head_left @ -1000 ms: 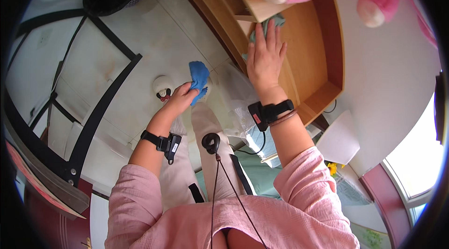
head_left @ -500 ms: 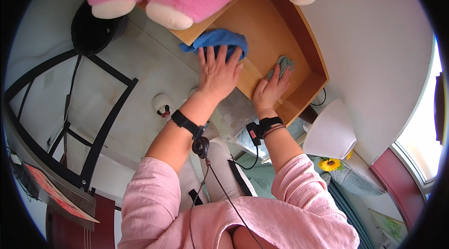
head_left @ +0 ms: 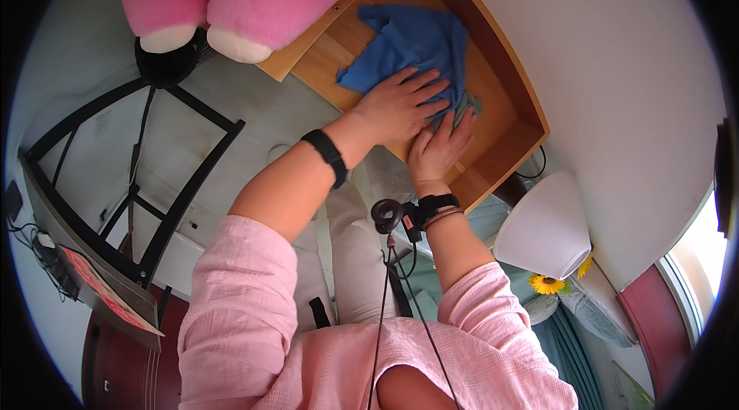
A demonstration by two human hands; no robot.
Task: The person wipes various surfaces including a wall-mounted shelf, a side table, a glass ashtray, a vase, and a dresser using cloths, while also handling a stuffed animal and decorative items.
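Note:
My left hand point(head_left: 402, 107) lies palm down on a blue cloth point(head_left: 416, 39), its fingers stretched out and apart. The cloth is spread in loose folds over the wooden floor of an open-fronted shelf box point(head_left: 509, 75). Close beside it, my right hand point(head_left: 440, 148) presses a bunched grey-green cloth point(head_left: 469, 104) against the same wood, its fingers closed over it. Part of this cloth sticks out past the fingertips; the rest is hidden under the hand and next to the blue cloth.
A large pink plush toy point(head_left: 262, 2) sits on top of the wooden piece at the far side. On the left stands a black metal frame point(head_left: 192, 179), with a black bin point(head_left: 165, 63) behind it. A white lampshade point(head_left: 543, 227) and a sunflower point(head_left: 546, 284) are at the right.
My left hand has moved right, toward my right hand. The blue cloth has gone from the box's left edge to its middle and spread out. My right hand stays near its place.

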